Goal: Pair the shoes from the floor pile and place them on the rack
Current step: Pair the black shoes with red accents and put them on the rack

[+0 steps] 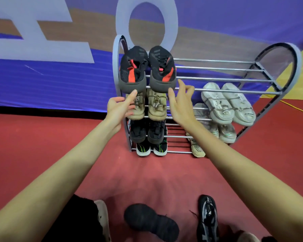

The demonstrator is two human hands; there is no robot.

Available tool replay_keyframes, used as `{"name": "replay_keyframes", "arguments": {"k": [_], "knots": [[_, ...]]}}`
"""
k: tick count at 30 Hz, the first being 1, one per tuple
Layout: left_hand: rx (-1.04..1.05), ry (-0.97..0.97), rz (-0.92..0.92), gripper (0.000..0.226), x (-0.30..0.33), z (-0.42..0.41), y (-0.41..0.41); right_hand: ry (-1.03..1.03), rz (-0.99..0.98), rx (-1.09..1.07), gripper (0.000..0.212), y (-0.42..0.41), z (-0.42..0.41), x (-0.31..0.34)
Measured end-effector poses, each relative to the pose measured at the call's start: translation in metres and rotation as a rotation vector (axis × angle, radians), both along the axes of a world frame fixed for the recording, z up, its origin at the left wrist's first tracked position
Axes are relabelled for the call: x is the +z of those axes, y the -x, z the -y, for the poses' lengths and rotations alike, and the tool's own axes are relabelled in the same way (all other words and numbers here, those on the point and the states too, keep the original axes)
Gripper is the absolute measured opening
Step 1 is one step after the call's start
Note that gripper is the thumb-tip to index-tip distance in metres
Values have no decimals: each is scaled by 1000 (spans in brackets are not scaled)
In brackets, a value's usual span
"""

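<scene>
The rack (217, 78) stands at centre frame against a blue banner (42, 81), and most of its tiers are already loaded. On the top tier, upper centre, sits a black and red pair (147, 67), heels toward the camera. Directly beneath are a tan pair (147, 106), then a dark pair (147, 131), then a black pair with green stripes (151, 149) on the lowest tier. At right of centre a white pair (228, 103) occupies the second tier, with further pale shoes (217, 128) below it; their pairing cannot be confirmed from this angle. The left hand (120, 106) is spread, fingertips at the heel of the left black and red shoe and gripping nothing. The right hand (179, 100) is likewise spread just under the heel of the right shoe, holding nothing. Judged from this, the top pair is placed and being squared up or released. Outstanding work lies on the red floor (42, 145) at the bottom of the frame: a black shoe (150, 222) and a black and white shoe (208, 219), which do not appear to match.
</scene>
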State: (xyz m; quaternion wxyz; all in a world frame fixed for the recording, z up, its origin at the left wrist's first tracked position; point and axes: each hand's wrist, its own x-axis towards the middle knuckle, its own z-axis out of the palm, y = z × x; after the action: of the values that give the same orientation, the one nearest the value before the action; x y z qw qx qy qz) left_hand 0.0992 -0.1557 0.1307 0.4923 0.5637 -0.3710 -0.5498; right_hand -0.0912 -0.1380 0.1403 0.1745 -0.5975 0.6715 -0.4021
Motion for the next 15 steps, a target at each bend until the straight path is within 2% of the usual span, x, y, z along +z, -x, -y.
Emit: {"name": "replay_keyframes", "arguments": {"k": [3, 6, 11, 15], "knots": [[-50, -62, 131, 59, -33, -21, 7, 45, -180, 80, 38, 17, -42, -40], [-124, -103, 250, 15, -69, -46, 24, -92, -249, 159, 34, 37, -84, -86], [-424, -91, 505, 14, -135, -87, 49, -328, -315, 299, 32, 69, -142, -160], [-521, -296, 635, 23, -206, -112, 60, -560, -260, 319, 31, 76, -176, -226]]}}
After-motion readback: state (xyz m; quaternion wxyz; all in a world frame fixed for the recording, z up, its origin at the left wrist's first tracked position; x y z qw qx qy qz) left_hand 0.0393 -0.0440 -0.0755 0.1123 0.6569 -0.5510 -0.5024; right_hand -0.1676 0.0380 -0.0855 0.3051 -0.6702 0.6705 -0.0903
